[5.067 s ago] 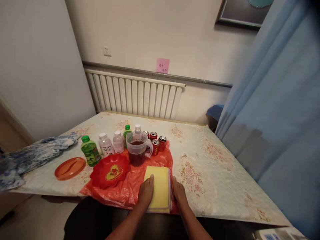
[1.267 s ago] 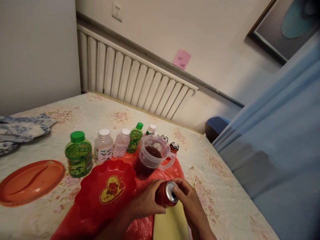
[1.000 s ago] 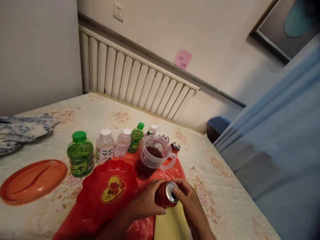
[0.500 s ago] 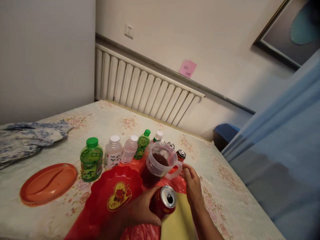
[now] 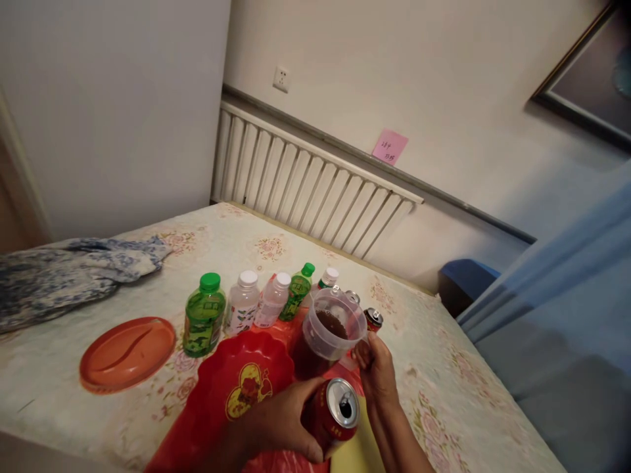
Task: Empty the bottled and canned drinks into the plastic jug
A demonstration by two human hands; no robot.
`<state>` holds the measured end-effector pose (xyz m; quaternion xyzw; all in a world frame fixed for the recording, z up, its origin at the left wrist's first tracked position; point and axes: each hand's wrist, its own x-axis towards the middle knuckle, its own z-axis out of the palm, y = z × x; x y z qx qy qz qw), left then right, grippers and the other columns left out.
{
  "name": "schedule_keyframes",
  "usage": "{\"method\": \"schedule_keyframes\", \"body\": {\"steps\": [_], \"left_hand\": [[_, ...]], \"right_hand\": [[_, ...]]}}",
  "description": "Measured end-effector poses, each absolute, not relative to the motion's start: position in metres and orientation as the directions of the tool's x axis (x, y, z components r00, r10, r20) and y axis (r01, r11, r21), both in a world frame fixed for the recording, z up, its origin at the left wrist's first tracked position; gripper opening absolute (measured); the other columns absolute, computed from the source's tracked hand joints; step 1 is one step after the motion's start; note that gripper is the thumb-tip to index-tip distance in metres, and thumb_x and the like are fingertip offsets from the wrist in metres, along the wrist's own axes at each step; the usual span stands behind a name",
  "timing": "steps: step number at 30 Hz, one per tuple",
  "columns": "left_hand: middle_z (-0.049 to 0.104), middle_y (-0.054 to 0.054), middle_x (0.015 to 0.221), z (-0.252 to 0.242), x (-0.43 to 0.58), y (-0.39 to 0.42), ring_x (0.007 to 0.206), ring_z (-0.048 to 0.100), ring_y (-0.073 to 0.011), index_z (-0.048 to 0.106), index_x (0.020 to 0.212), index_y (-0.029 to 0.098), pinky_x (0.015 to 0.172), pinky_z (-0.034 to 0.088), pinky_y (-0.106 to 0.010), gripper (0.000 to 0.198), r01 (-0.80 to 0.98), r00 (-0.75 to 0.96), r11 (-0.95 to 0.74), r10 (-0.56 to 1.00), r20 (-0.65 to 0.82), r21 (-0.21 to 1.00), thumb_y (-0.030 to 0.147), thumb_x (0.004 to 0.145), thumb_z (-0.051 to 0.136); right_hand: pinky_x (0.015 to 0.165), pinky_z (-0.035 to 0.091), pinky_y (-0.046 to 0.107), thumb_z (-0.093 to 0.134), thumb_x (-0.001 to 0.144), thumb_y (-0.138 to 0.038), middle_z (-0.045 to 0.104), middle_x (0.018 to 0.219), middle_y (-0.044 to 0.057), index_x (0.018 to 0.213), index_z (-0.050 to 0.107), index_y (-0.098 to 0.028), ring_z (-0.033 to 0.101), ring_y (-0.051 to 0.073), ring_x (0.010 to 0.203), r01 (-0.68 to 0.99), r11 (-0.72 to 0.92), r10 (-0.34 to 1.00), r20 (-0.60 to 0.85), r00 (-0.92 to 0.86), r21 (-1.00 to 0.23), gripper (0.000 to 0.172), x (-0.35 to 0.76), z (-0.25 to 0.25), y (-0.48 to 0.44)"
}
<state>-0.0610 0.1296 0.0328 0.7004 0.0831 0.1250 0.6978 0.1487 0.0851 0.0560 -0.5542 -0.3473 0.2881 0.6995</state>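
My left hand (image 5: 286, 417) is wrapped round a dark red drink can (image 5: 340, 414), whose silver top shows an opened hole. Behind the can stands a clear plastic pitcher (image 5: 318, 341) partly filled with dark brown liquid that has some bubbles. My right hand (image 5: 377, 371) is closed at the pitcher's right side, its fingers curled round the handle, which they mostly hide. Under my left arm lies a red scalloped tray (image 5: 211, 394) with a yellow heart print.
Left of the pitcher stand a green-capped bottle (image 5: 204, 315), white-capped bottles (image 5: 244, 305) and a smaller green bottle (image 5: 298, 292). Another can (image 5: 373, 320) is behind the pitcher. An orange oval plate (image 5: 128, 355) and a patterned cloth (image 5: 73, 276) lie left on the floral tablecloth (image 5: 473, 368).
My right hand has closed on the pitcher's handle, where before its fingers were beside it. The view has turned slightly left. The can is still in my left hand.
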Motion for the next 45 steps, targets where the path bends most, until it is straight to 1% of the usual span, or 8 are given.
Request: {"method": "schedule_keyframes", "body": {"steps": [3,9,16,20,26,31,40,45], "left_hand": [[0.069,0.002,0.115,0.038,-0.061,0.129,0.11,0.06,-0.0291,0.06,0.119,0.027,0.093,0.047,-0.035,0.074,-0.065,0.943,0.009,0.326,0.058,0.998,0.017,0.048,0.082],[0.068,-0.003,0.12,0.034,-0.056,0.127,0.109,0.061,-0.032,0.057,0.128,0.025,0.094,0.047,-0.041,0.09,-0.051,0.963,-0.024,0.264,0.056,0.998,0.019,0.043,0.085],[0.069,-0.003,0.117,0.027,-0.053,0.128,0.107,0.062,-0.0305,0.059,0.124,0.024,0.091,0.049,-0.039,0.086,-0.041,0.973,-0.02,0.225,0.045,0.999,0.02,0.043,0.086],[0.069,-0.002,0.116,0.029,-0.055,0.13,0.105,0.062,-0.0287,0.059,0.123,0.023,0.088,0.05,-0.037,0.082,-0.03,0.947,0.007,0.32,0.026,1.0,0.015,0.045,0.083],[0.067,-0.003,0.12,0.033,-0.051,0.14,0.109,0.06,-0.0267,0.052,0.13,0.021,0.09,0.049,-0.035,0.082,-0.164,0.853,0.054,0.51,0.114,0.985,0.007,0.052,0.071],[0.066,-0.004,0.123,0.029,-0.046,0.152,0.114,0.058,-0.0279,0.052,0.127,0.02,0.097,0.046,-0.037,0.077,-0.209,0.743,-0.022,0.647,0.173,0.978,0.007,0.053,0.068],[0.061,-0.008,0.131,0.024,-0.042,0.159,0.12,0.055,-0.0272,0.048,0.131,0.019,0.103,0.042,-0.036,0.079,-0.206,0.666,-0.079,0.719,0.199,0.975,0.007,0.056,0.067],[0.063,-0.005,0.13,0.031,-0.044,0.158,0.12,0.057,-0.0257,0.05,0.13,0.02,0.101,0.044,-0.031,0.078,-0.134,0.639,-0.084,0.754,0.151,0.987,0.009,0.055,0.069]], "right_hand": [[0.048,0.025,0.026,0.052,0.083,-0.043,0.021,0.054,-0.009,0.059,0.031,-0.025,0.017,0.011,0.05,-0.017,0.221,0.766,0.163,0.621,-0.975,0.037,0.141,0.062,0.084],[0.047,0.03,0.025,0.059,0.079,-0.046,0.026,0.052,-0.009,0.059,0.035,-0.024,0.023,0.01,0.047,0.014,0.249,0.693,0.188,0.696,-0.968,0.038,0.136,0.091,0.077],[0.048,0.031,0.025,0.059,0.079,-0.045,0.026,0.049,-0.009,0.054,0.034,-0.024,0.026,0.009,0.046,0.159,0.227,0.64,0.27,0.72,-0.961,0.041,0.152,0.149,0.048],[0.049,0.031,0.026,0.059,0.079,-0.043,0.028,0.05,-0.009,0.054,0.033,-0.023,0.027,0.01,0.048,0.228,0.172,0.613,0.285,0.737,-0.958,0.042,0.163,0.174,0.026],[0.049,0.028,0.028,0.06,0.079,-0.046,0.032,0.051,-0.008,0.056,0.034,-0.023,0.03,0.011,0.049,0.258,0.028,0.64,0.216,0.737,-0.966,0.041,0.179,0.186,0.002],[0.05,0.027,0.029,0.061,0.078,-0.047,0.032,0.047,-0.007,0.053,0.038,-0.023,0.03,0.011,0.047,0.29,-0.013,0.66,0.21,0.722,-0.957,0.041,0.184,0.191,-0.007],[0.046,0.027,0.028,0.067,0.068,-0.058,0.035,0.043,-0.005,0.046,0.041,-0.023,0.029,0.011,0.045,0.389,-0.092,0.734,0.202,0.649,-0.917,0.05,0.207,0.185,-0.005],[0.046,0.026,0.026,0.063,0.072,-0.06,0.038,0.043,-0.005,0.047,0.042,-0.022,0.03,0.01,0.044,0.43,-0.136,0.777,0.173,0.606,-0.893,0.05,0.208,0.179,-0.003]]}}
